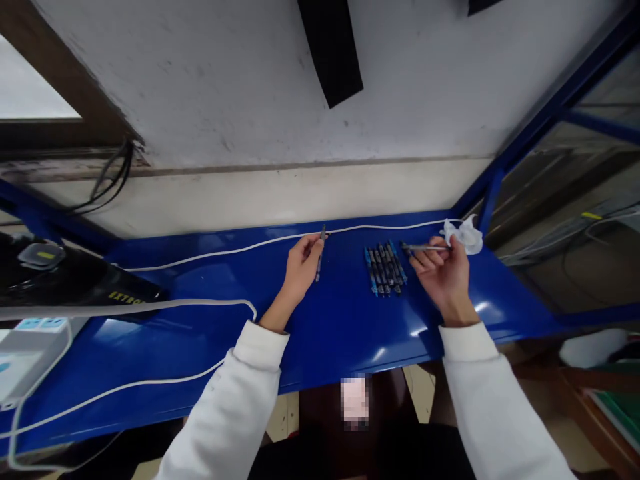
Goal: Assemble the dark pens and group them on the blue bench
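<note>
My left hand [303, 265] is closed on a dark pen [320, 261], which points away from me just above the blue shelf [320, 340]. In my right hand [445, 273] a slim grey pen [425, 248] lies nearly level, its tip toward the left, gripped between thumb and fingers. Between the two hands, closer to the right one, several dark and blue pens [385, 270] lie side by side in a row. Behind my right hand sits a crumpled piece of white plastic or tissue [467, 235].
A black case [100, 280] with yellow lettering and a white power strip [30, 363] stand at the left. White cables [200, 303] run across the shelf. A pale wall [230, 87] closes off the back, and a blue frame post [493, 200] rises at the right.
</note>
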Tool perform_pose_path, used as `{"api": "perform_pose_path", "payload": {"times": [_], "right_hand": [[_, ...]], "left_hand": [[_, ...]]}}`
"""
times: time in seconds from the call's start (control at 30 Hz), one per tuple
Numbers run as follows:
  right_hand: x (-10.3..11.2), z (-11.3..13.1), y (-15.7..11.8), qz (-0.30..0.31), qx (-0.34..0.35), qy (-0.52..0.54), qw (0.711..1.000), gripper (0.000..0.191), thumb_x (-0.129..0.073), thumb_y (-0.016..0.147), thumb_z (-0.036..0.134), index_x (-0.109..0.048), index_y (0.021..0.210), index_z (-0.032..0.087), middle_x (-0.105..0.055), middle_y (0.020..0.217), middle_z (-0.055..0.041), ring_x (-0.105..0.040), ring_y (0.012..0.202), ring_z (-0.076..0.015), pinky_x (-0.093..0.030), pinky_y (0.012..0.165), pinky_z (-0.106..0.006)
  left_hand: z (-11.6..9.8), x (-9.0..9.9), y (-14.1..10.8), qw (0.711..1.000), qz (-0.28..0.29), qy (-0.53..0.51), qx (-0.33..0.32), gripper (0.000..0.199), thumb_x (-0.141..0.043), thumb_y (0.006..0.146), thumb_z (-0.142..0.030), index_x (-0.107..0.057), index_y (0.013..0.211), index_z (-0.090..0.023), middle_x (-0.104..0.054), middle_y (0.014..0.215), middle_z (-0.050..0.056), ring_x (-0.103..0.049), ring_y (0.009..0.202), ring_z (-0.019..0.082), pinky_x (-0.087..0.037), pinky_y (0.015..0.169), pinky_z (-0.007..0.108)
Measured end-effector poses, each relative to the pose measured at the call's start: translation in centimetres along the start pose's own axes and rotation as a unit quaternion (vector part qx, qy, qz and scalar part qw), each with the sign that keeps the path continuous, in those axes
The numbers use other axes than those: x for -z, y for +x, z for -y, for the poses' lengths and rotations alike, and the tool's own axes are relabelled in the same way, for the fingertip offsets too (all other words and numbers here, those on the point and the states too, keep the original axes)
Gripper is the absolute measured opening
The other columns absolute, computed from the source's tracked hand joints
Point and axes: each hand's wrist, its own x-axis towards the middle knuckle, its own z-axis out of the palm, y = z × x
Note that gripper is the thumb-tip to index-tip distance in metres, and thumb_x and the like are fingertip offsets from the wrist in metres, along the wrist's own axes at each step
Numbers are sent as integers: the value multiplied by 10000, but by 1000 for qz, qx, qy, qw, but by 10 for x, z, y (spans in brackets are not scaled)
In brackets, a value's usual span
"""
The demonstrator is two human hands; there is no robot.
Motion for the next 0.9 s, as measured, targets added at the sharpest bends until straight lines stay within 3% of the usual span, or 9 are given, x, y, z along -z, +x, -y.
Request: {"api": "perform_pose_path", "payload": {"times": [0.03,0.1,0.17,0.23,0.33,0.47,0.53,0.6,0.9], "right_hand": [[10,2,-4,-21,29,-49,998,437,-737,1030,674,-742,873,266,-264,543,98,-308,483,-137,-349,483,-290],[27,4,-12,-81,102,-188,973,497,-695,1044,732,-792,944,255,-435,581,61,-417,518,-157,-378,511,-317],[42,2,-17,-103,160,-367,911,509,-662,1080,717,-835,1132,241,-715,804,-33,-649,711,-215,-512,649,-365],[54,-2,-19,-89,193,-495,842,551,-606,1119,681,-806,1354,224,-835,1076,-118,-770,986,-299,-605,876,-458],[65,-12,-17,-41,230,-596,768,613,-491,1152,614,-759,1481,173,-832,1294,-211,-770,1218,-389,-595,1109,-610],[67,-25,-13,18,238,-680,693,552,-503,1153,538,-823,1407,168,-792,1444,-239,-732,1354,-434,-567,1205,-670],[64,-27,-14,42,241,-691,680,512,-565,1145,537,-847,1372,174,-783,1494,-224,-720,1400,-442,-561,1233,-670],[61,-26,-17,62,245,-684,684,488,-602,1144,535,-858,1358,179,-786,1510,-207,-725,1414,-434,-561,1249,-658],[51,-19,-30,87,229,-616,749,445,-604,1158,594,-878,1247,254,-846,1392,-154,-774,1334,-369,-585,1226,-612]], "left_hand": [[-2,-2,-1,1000,-6,-28,11,338,-850,971,-531,-873,1134,-236,-654,810,3,-514,688,159,-410,653,317],[-4,-5,-2,996,-9,-85,27,290,-867,935,-481,-868,1078,-229,-676,845,7,-535,716,149,-429,680,306],[-5,-8,-4,989,-1,-138,49,253,-876,907,-444,-855,1020,-218,-677,830,8,-550,724,144,-432,692,298],[-6,-12,-7,982,3,-176,69,246,-893,876,-425,-842,984,-210,-682,816,12,-573,735,144,-435,701,295],[-7,-17,-11,976,3,-200,86,285,-920,826,-430,-833,976,-204,-688,813,17,-589,736,149,-442,699,299],[-8,-22,-14,973,2,-210,93,321,-939,787,-446,-825,965,-206,-671,784,10,-578,707,150,-433,677,303],[-9,-22,-14,973,-1,-212,93,335,-947,772,-446,-830,967,-200,-671,781,9,-573,698,146,-429,671,300],[-10,-22,-14,972,-4,-215,91,349,-953,758,-448,-832,963,-194,-671,779,9,-571,695,143,-428,669,296],[-11,-21,-14,973,0,-213,86,371,-963,753,-464,-820,965,-195,-673,791,7,-579,704,139,-447,681,291]]}}
